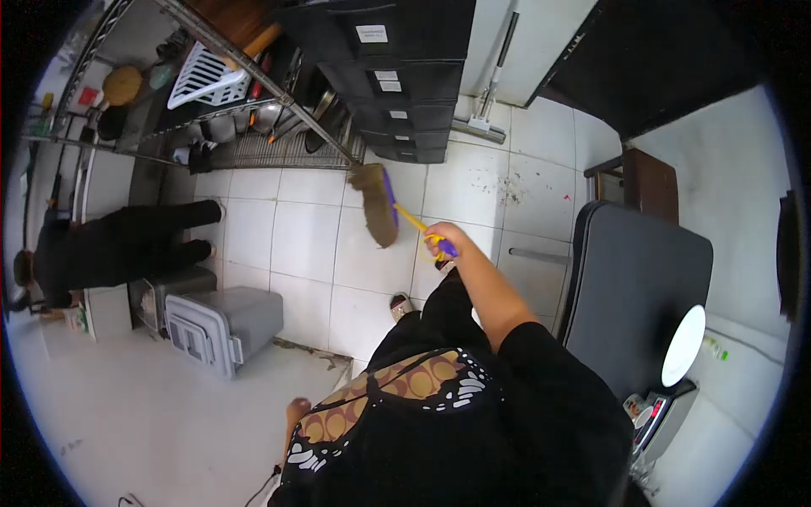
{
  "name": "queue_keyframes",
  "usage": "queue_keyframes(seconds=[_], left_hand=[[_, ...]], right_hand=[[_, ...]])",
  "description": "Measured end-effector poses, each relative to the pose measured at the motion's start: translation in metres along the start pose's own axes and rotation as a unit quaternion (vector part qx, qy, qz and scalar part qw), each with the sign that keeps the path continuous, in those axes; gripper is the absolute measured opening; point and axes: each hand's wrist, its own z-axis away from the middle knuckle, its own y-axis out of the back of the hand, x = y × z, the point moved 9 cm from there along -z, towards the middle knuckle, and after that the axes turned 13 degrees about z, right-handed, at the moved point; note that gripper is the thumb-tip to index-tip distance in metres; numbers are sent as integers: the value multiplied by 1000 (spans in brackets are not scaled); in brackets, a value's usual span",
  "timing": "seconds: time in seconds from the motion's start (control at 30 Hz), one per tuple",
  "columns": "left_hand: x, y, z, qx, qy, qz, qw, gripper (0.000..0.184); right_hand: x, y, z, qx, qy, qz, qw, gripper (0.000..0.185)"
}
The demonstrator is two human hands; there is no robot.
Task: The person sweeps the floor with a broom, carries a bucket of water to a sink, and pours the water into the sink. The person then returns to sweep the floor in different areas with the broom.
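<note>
My right hand [444,241] is closed around the yellow and purple handle of a broom [378,205]. The broom's brown bristles fan out over the white tiles, close to the foot of the wire rack. A scatter of dark crumbs and debris [509,189] lies on the floor to the right of the broom, apart from its bristles. My left hand [297,409] hangs low beside my body, small in view; its fingers cannot be made out.
A wire rack [279,93] with a white basket and pans stands at upper left, beside stacked black crates [405,84]. A floor squeegee [481,122] leans behind. A grey bin [224,325] and another person [127,245] are left. A black folding table [638,279] stands right.
</note>
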Motion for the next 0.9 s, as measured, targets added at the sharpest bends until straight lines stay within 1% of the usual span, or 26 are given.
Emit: queue_keyframes(seconds=[0.03, 0.1, 0.17, 0.23, 0.27, 0.3, 0.33, 0.37, 0.4, 0.43, 0.47, 0.5, 0.53, 0.57, 0.6, 0.63, 0.67, 0.7, 0.73, 0.77, 0.83, 0.9], left_hand=[[-6, -7, 20, -15, 49, 16, 999, 22], [9, -25, 41, -26, 121, 52, 991, 23], [38, -53, 50, -31, 144, 95, 985, 24], [80, -83, 38, -24, 140, 144, 979, 25], [104, -95, 32, -19, 126, 165, 978, 25], [131, -102, 25, -5, 112, 191, 975, 26], [155, -106, 13, 13, 96, 217, 971, 27], [179, -103, 6, 39, 90, 246, 964, 27], [255, -50, 9, 94, 125, 299, 941, 25], [284, -23, 7, 120, 139, 384, 905, 22], [320, 21, 6, 153, 114, 386, 902, 18], [353, 69, 11, 225, 80, 446, 863, 12], [387, 123, 26, 308, 17, 490, 815, 8], [411, 173, 46, 374, -38, 454, 808, 4], [448, 230, 76, 409, -81, 412, 810, 5], [476, 275, 111, 459, -145, 415, 772, 7], [498, 308, 150, 491, -198, 422, 737, 8], [526, 338, 193, 523, -284, 344, 726, 7], [549, 358, 232, 563, -372, 342, 654, 5], [560, 370, 261, 552, -449, 422, 561, 3], [580, 374, 302, 545, -484, 483, 485, 5], [583, 364, 317, 480, -308, 608, 552, 15]], right_hand=[[-6, 25, 4, -7, 20, 28, 999, 16], [-11, 91, 6, 62, 13, -4, 998, 15], [-23, 140, 22, 44, 27, -74, 996, 15], [-32, 190, 47, 168, -5, -131, 977, 14], [-39, 217, 58, 177, 13, -72, 981, 14], [-51, 215, 73, 183, 31, -11, 983, 13], [-58, 220, 94, 234, 18, 39, 971, 15], [-77, 194, 129, 277, 6, 93, 956, 16], [-75, 203, 131, 229, 9, 152, 962, 20], [-78, 193, 147, 228, -19, 172, 958, 24], [-80, 174, 164, 190, -27, 73, 979, 22], [-99, 145, 182, 127, 21, 150, 980, 22], [-90, 145, 186, 143, -28, 52, 988, 20], [-90, 123, 195, 121, -80, 61, 987, 19], [-93, 96, 201, 88, -91, 18, 992, 18], [-96, 75, 202, 55, -103, -29, 993, 17], [-92, 83, 186, 79, -83, -76, 991, 17], [-91, 89, 172, 104, -63, -126, 985, 17], [-94, 78, 171, 101, -58, -108, 987, 16], [-91, 58, 172, 99, -54, -92, 989, 16], [-79, 44, 164, 92, -62, -73, 991, 15], [-66, 38, 150, 82, -82, -66, 991, 15]])
